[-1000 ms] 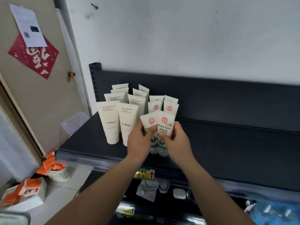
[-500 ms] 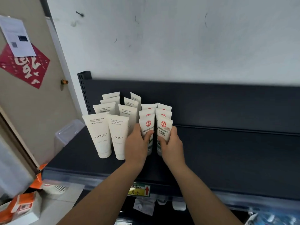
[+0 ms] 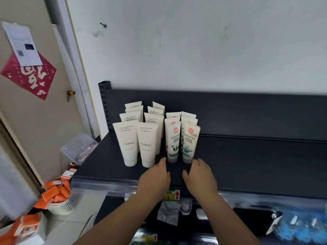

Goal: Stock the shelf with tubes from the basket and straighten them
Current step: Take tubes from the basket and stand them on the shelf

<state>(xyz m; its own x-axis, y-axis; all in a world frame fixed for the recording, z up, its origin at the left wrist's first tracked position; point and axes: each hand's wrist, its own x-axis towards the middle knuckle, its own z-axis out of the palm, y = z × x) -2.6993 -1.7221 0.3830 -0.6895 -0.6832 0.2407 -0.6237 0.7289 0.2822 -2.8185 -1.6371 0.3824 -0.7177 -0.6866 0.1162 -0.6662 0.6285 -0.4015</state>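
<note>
Two rows of cream FLORAL tubes (image 3: 138,144) stand cap-down at the left of the dark shelf (image 3: 247,165). Right of them stand two rows of white tubes with red seals; the front pair are the left front tube (image 3: 173,141) and the right front tube (image 3: 190,142), both upright. My left hand (image 3: 155,177) hovers just in front of the left tube, fingers relaxed and holding nothing. My right hand (image 3: 200,175) is just in front of the right tube, also relaxed and free of it. No basket of tubes is in sight.
The shelf's right half is bare, with a back panel (image 3: 247,114) behind. A price tag with a red arrow (image 3: 172,195) sits on the shelf lip. Left of the shelf are a clear plastic bin (image 3: 77,149), a white basket of orange boxes (image 3: 60,198) and a door (image 3: 35,103).
Both hands have let go of the two front red-seal tubes and drawn back toward the shelf's front edge. The tubes now stand upright on their own.
</note>
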